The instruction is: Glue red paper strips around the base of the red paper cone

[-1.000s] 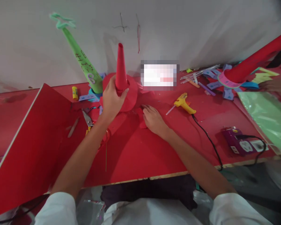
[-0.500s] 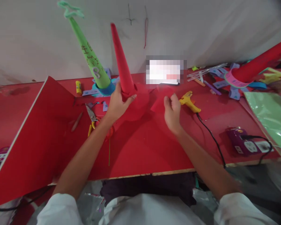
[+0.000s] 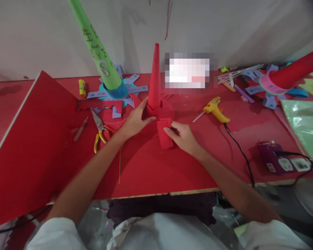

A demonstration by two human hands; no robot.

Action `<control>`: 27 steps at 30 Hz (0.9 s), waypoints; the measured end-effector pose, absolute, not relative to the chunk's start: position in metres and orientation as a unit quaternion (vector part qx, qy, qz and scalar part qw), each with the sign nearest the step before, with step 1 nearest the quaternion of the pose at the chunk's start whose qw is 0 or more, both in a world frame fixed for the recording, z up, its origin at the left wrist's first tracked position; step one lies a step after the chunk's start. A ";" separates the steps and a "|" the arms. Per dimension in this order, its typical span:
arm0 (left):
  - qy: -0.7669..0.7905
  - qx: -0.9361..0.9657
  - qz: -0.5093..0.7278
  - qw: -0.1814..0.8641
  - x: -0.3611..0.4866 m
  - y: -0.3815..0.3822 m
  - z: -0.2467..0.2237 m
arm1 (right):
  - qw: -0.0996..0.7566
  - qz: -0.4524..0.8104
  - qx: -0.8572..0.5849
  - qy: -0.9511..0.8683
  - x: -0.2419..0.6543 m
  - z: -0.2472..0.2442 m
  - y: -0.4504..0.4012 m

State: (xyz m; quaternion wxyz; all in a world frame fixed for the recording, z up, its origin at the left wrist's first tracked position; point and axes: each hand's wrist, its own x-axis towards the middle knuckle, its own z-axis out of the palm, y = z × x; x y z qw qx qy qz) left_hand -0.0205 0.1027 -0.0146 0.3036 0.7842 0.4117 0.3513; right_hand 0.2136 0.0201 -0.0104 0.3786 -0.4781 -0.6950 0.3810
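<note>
A tall red cone (image 3: 154, 76) stands upright on a round red base (image 3: 168, 109) at the middle of the table. My left hand (image 3: 138, 121) is at the cone's lower left, thumb and fingers apart, touching the cone's foot or its base. In my right hand (image 3: 182, 136) is a red paper strip (image 3: 165, 134), pinched by its right edge in front of the base. Red-and-yellow scissors (image 3: 100, 125) lie left of my left hand. A yellow glue gun (image 3: 217, 110) rests to the right on its side.
A green cone (image 3: 100, 59) with a blue band leans at the back left, near a glue stick (image 3: 82, 88). A large red board (image 3: 33, 146) stands at left. Another red cone (image 3: 297, 71), a purple power box (image 3: 273, 158) and a green packet (image 3: 305, 128) are at right.
The red cone has moved right and now stands upright on the table. My right hand has come down and left with the red paper. My left hand has loosened around the cone's foot.
</note>
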 end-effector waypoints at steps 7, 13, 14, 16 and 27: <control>0.483 0.704 0.475 0.213 -0.020 0.068 -0.002 | 0.392 0.394 -0.494 -0.669 0.205 -0.009 0.020; 0.449 0.702 0.449 0.324 -0.012 0.036 0.001 | 0.378 0.370 -0.500 -0.685 0.199 -0.009 0.022; 0.445 0.700 0.454 0.325 -0.012 0.034 0.001 | 0.368 0.366 -0.502 -0.692 0.200 -0.008 0.022; 0.449 0.690 0.471 0.317 -0.012 0.034 0.001 | 0.352 0.362 -0.499 -0.704 0.205 -0.006 0.022; 0.481 0.599 0.520 0.374 -0.017 0.043 -0.012 | 0.245 0.241 -0.537 -0.771 0.233 0.016 0.019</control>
